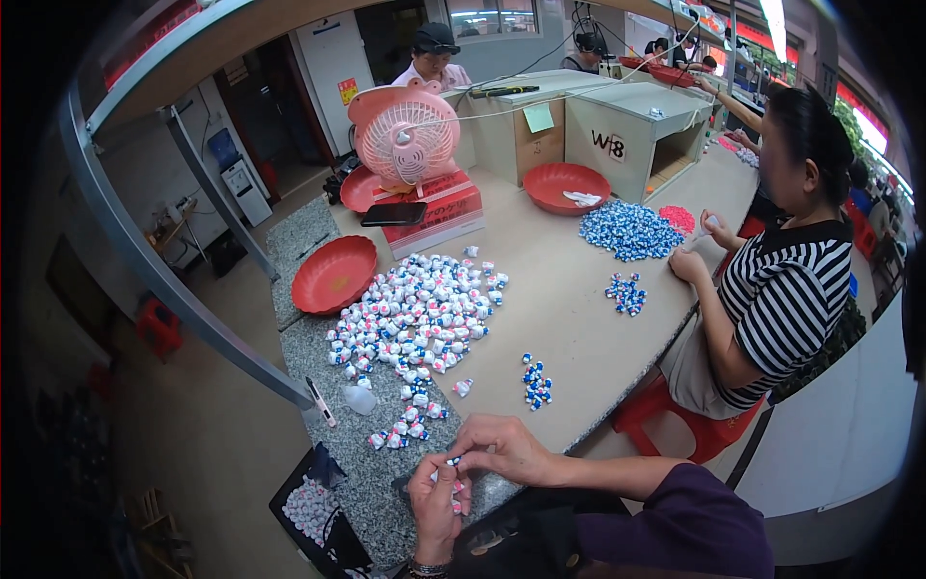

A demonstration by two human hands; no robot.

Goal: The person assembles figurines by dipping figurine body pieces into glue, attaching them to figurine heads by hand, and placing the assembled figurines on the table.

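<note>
Near the table's front edge my two hands meet. My left hand [434, 507] is closed around a few small white-and-pink figures [458, 489]. Between the fingertips of my right hand [506, 449], at the top of my left hand, is a small blue-and-white piece [453, 462]. Just beyond my hands lie several white figures with blue and pink parts [410, 425], trailing off from a large heap of the same kind [415, 309]. A small group of blue-and-white pieces [537, 383] rests ahead of my right hand.
Left of the heap are a red bowl [334, 276], a pen-like tool [320, 402] and a metal post [183, 280]. A black bin [299, 507] of figures stands below the table edge. Behind sits a pink fan [405, 135]. A co-worker [781, 261] works at right by a blue pile [630, 232].
</note>
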